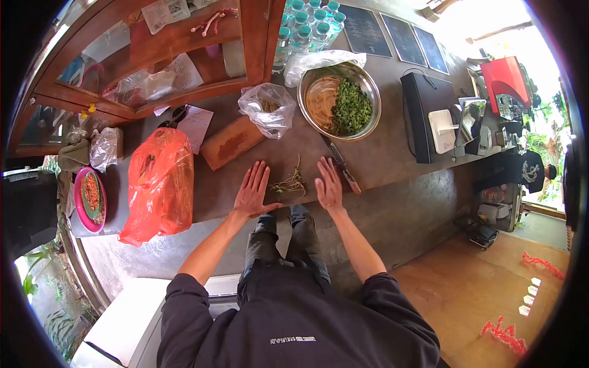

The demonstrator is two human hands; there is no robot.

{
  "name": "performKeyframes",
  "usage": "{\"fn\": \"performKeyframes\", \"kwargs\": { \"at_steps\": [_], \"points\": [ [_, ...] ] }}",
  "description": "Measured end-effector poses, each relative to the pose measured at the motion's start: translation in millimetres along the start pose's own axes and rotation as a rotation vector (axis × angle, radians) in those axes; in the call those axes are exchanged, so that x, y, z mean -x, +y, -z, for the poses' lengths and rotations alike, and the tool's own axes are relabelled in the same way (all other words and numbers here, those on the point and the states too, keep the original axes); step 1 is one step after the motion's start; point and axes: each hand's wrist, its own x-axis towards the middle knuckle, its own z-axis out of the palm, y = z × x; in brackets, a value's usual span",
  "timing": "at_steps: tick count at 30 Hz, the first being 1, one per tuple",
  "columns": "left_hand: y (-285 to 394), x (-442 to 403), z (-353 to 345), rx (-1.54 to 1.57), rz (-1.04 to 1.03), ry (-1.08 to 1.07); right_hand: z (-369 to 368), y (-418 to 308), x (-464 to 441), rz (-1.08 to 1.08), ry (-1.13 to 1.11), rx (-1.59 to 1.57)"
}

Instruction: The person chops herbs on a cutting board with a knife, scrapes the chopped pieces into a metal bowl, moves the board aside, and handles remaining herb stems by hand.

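Note:
My left hand [251, 190] lies flat near the counter's front edge, fingers stretched out and holding nothing. On the other side of a small heap of thin green stems [291, 183] is my right hand [329, 186], also open, with its fingers pointing forward. Close to the right fingertips lies a knife [341, 162] with a dark, patterned blade. Behind it stands a metal bowl [375, 116] with chopped green leaves [351, 109] heaped on its right side. A wooden block [233, 143] and a clear plastic bag [268, 110] with something brownish inside sit beyond my left hand.
An orange plastic bag [161, 184] and a pink bowl [78, 199] stand at the left. Water bottles [307, 30] crowd the back beside a wooden glass-fronted cabinet [147, 109]. A black box [423, 116] stands at the right; a person [532, 172] is farther off.

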Motion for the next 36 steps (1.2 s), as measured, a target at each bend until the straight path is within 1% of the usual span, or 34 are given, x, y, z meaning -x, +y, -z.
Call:
{"fn": "performKeyframes", "kwargs": {
  "at_steps": [1,3,4,6,7,9,10,12,13,14,15,16,18,20,22,23,25,26,28,29,30,31,32,33,35,36],
  "points": [
    [2.1,-6.7,-0.3,-0.007,-0.01,-0.009,-5.6,-6.7,-0.9,-0.023,-0.019,0.029],
    [9.1,-21.5,0.0,-0.007,-0.041,-0.035,-18.3,-22.6,-4.4,-0.014,-0.042,-0.085],
    [13.0,-28.7,-1.4,-0.009,-0.071,-0.057,-26.0,-31.0,-4.1,-0.017,-0.037,-0.079],
    [18.1,-40.8,-5.0,-0.004,-0.122,-0.033,-36.3,-44.1,-3.7,-0.019,-0.185,-0.364],
    [18.7,-44.8,-6.7,0.001,-0.161,-0.011,-35.1,-44.9,-4.0,-0.017,-0.181,-0.364],
    [21.2,-49.6,-8.4,0.046,-0.175,-0.012,-37.3,-45.6,-3.4,-0.161,-0.087,-0.57],
    [22.6,-50.0,-8.4,0.097,-0.19,-0.016,-34.1,-39.9,-3.2,-0.163,-0.085,-0.573],
    [25.3,-49.1,-8.2,0.091,-0.199,-0.06,-17.1,-19.0,-1.3,-0.13,0.033,-0.288],
    [25.9,-49.4,-9.5,0.085,-0.204,-0.097,-12.2,-12.8,1.2,-0.13,0.033,-0.287],
    [25.7,-49.3,-10.4,0.087,-0.204,-0.096,-8.4,-7.8,4.0,-0.15,0.075,-0.203],
    [23.4,-49.0,-13.9,0.085,-0.246,-0.084,-5.9,-6.6,4.6,-0.169,0.116,-0.119],
    [21.5,-48.6,-17.4,0.084,-0.287,-0.071,-7.1,-7.9,5.8,-0.166,0.114,-0.119],
    [19.0,-47.9,-23.5,0.123,-0.316,-0.038,-17.3,-15.7,6.0,-0.075,0.034,-0.045],
    [15.6,-44.1,-29.5,0.161,-0.35,-0.014,-30.1,-36.5,0.3,-0.073,0.026,-0.102],
    [12.9,-42.7,-29.3,0.306,-0.348,0.025,-40.9,-47.7,-4.0,-0.046,-0.105,-0.336],
    [12.5,-42.5,-29.5,0.302,-0.35,0.024,-40.0,-49.6,-6.0,-0.045,-0.101,-0.337],
    [13.7,-41.3,-16.6,0.401,-0.334,0.24,-42.5,-53.2,-10.0,-0.135,-0.049,-0.571],
    [14.0,-38.5,-10.2,0.396,-0.33,0.239,-40.1,-52.0,-11.8,-0.134,-0.05,-0.578],
    [16.8,-29.7,-2.8,0.387,-0.221,0.35,-23.6,-38.1,-12.6,-0.051,-0.022,-0.389],
    [21.5,-22.1,0.6,0.386,-0.217,0.352,-15.5,-30.9,-10.8,-0.039,-0.089,-0.27],
    [30.2,-11.6,5.6,0.376,-0.118,0.428,-9.3,-26.3,-10.3,-0.037,-0.092,-0.27],
    [39.2,0.8,5.5,0.365,-0.019,0.503,-3.9,-22.6,-9.9,0.023,-0.141,-0.152],
    [48.3,15.9,-2.9,0.428,0.087,0.527,-1.6,-20.2,-10.2,0.084,-0.188,-0.032],
    [59.0,33.6,-12.3,0.491,0.194,0.55,-1.1,-20.2,-11.6,0.086,-0.193,-0.032],
    [81.7,70.8,-21.8,0.824,0.426,0.317,-3.3,-24.3,-13.5,0.126,-0.306,0.071],
    [83.1,89.6,-41.1,0.821,0.436,0.319,-6.3,-27.2,-13.8,0.148,-0.363,0.12]
  ]
}}
